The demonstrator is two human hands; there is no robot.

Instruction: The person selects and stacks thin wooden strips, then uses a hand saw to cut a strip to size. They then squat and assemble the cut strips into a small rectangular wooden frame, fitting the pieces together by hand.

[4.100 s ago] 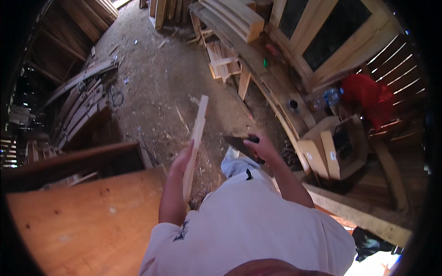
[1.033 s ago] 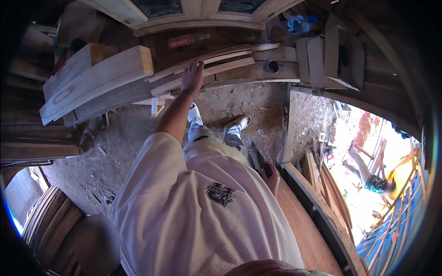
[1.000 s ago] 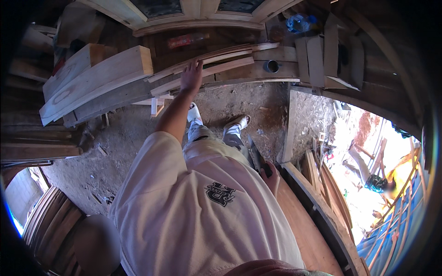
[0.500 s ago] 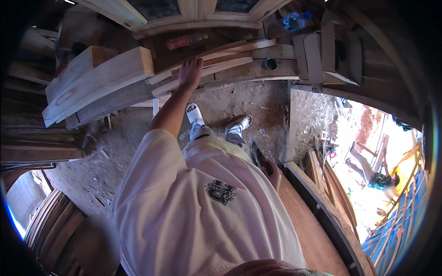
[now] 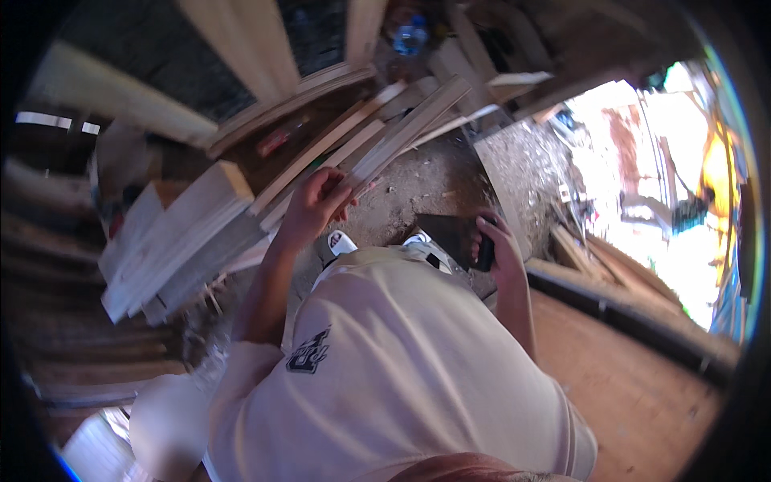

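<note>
The left hand [image 5: 315, 205] now closes its fingers around the end of a long wooden strip [image 5: 401, 136], where before it only lay flat on the stacked planks [image 5: 185, 241]. The strip leans out from those planks. The right hand [image 5: 496, 249] clenches a dark tool [image 5: 484, 251], near the shoes [image 5: 341, 241].

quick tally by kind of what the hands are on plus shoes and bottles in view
long wooden slat gripped by the left hand: 1
dark handheld object in the right hand: 1
white shoes: 2
blue bottle: 1
total: 5
</note>
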